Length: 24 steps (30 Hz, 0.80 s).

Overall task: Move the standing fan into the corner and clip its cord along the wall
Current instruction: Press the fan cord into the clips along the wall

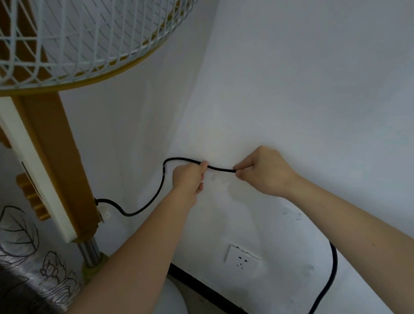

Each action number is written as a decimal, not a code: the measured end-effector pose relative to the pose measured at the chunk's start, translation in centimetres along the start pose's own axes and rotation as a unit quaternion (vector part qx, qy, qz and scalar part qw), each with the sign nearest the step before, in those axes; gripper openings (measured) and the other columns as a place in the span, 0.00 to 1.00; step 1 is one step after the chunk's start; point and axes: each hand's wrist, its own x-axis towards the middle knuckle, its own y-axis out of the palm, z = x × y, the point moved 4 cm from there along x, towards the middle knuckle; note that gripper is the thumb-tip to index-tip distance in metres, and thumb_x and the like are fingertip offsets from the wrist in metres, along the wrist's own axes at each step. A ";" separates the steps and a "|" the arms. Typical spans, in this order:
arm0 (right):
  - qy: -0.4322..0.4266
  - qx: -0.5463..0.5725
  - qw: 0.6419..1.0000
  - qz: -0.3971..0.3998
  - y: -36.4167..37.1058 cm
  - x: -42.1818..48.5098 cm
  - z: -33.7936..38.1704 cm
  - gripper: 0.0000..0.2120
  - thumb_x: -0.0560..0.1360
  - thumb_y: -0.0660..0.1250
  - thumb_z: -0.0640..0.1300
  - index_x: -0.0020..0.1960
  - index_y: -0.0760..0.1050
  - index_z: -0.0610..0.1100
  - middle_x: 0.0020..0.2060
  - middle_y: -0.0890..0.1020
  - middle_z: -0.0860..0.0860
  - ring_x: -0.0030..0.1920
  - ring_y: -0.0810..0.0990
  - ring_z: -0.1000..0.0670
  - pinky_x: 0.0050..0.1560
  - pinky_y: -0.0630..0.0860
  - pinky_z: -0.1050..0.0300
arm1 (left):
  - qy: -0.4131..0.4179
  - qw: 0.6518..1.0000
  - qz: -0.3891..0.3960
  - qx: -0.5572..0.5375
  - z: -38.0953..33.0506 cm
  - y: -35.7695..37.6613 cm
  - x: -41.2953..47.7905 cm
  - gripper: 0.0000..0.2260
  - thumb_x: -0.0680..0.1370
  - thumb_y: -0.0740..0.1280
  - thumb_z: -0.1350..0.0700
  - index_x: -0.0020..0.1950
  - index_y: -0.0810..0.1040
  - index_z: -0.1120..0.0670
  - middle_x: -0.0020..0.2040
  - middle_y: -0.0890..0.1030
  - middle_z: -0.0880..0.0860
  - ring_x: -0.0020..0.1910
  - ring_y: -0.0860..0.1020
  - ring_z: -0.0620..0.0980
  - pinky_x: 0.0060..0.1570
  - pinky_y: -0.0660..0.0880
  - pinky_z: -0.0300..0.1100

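Pinching cord point(221, 169) taut between left hand point(189, 177) and right hand point(264, 172), above the wall socket point(242, 258), with the standing fan point(54, 132) up-left of that socket in the corner. Risks sagging on a loosened pinch (no clip clearly visible), or tugging the fan if pulled harder.

Fan grille point(75, 22) cut off top and left, cord point(221, 169) partly hidden behind right forearm point(344, 229), leaving bottom edge.

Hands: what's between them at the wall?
Head view: a short run of black cord, held by left hand and right hand, against the white wall.
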 end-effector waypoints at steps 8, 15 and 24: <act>-0.023 -0.134 0.991 0.010 1.6 -0.8 0.7 0.15 0.74 0.63 0.40 0.58 0.81 0.46 0.51 0.83 0.44 0.49 0.79 0.42 0.42 0.71 0.57 | 0.010 1.000 0.006 -0.012 1.7 -0.7 -0.6 0.05 0.76 0.70 0.58 0.42 0.78 0.58 0.36 0.76 0.53 0.34 0.74 0.46 0.31 0.74 0.38; -0.039 -0.216 0.975 0.028 2.6 -1.3 1.3 0.05 0.72 0.63 0.39 0.45 0.76 0.42 0.34 0.69 0.46 0.38 0.70 0.43 0.36 0.66 0.57 | -0.010 0.998 0.067 0.014 2.5 -0.9 -1.4 0.07 0.76 0.70 0.58 0.52 0.79 0.59 0.44 0.79 0.52 0.42 0.77 0.47 0.36 0.77 0.40; -0.032 -0.231 0.972 0.031 2.7 -0.6 1.3 0.14 0.72 0.62 0.37 0.32 0.61 0.46 0.30 0.66 0.50 0.29 0.67 0.49 0.25 0.59 0.58 | -0.037 0.998 0.037 -0.019 3.3 -0.2 -1.5 0.06 0.75 0.72 0.59 0.49 0.80 0.59 0.43 0.81 0.53 0.40 0.78 0.47 0.37 0.77 0.41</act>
